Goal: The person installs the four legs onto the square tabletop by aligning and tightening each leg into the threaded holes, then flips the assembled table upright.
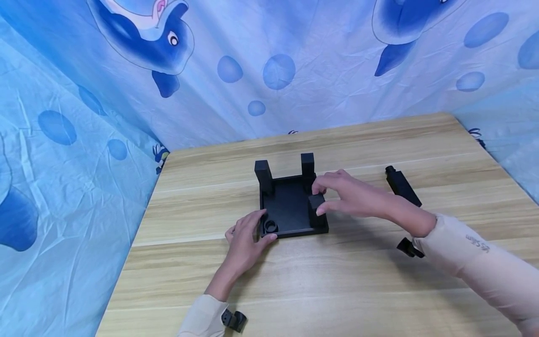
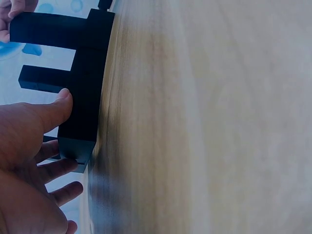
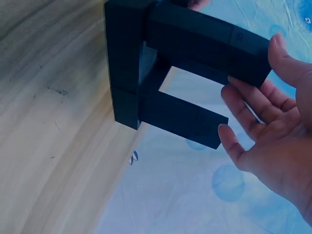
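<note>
A black square tabletop piece (image 1: pixel 288 210) lies on the table with its raised rim up. Three black legs stand at its corners: back left (image 1: pixel 264 175), back right (image 1: pixel 308 164) and front right (image 1: pixel 317 221). The front-left corner has a round threaded socket (image 1: pixel 271 227) without a leg. My left hand (image 1: pixel 243 239) grips that corner, thumb on the front side and fingers along the left side. With thumb and fingertips, my right hand (image 1: pixel 343 194) pinches the upper end of the front-right leg, also visible in the right wrist view as a long black block (image 3: pixel 209 41).
A loose black leg (image 1: pixel 403 187) with a threaded end lies on the wooden table (image 1: pixel 337 290), right of the tabletop piece. Black wrist devices show at the left sleeve (image 1: pixel 202 318) and the right sleeve (image 1: pixel 467 252). A blue dolphin-print curtain (image 1: pixel 320 103) hangs behind and at the sides.
</note>
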Motion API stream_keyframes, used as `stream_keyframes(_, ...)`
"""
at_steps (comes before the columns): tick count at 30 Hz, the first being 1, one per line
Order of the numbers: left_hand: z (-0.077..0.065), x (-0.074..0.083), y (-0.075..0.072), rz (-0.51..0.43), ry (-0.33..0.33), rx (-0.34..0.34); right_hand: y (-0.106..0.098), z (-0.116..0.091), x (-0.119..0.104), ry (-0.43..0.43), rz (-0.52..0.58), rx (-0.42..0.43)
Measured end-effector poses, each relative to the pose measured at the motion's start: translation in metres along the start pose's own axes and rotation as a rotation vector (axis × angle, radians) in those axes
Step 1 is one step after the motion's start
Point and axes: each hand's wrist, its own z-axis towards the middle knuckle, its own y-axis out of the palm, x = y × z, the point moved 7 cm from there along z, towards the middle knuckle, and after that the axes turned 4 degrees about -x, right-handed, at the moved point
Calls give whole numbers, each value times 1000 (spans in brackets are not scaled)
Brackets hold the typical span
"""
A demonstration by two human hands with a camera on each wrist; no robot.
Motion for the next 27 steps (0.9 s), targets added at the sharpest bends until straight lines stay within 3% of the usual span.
stream_keyframes(7, 0, 0, 0, 2, -1, -1, -2, 0, 4, 44, -1, 6)
stream_keyframes(16, 0, 1, 0, 3, 1, 1, -7, -6, -5, -96, -25, -73)
stream_keyframes(27, 0, 0, 1, 3, 0, -1, -2, -4, -3, -107, -42, -61)
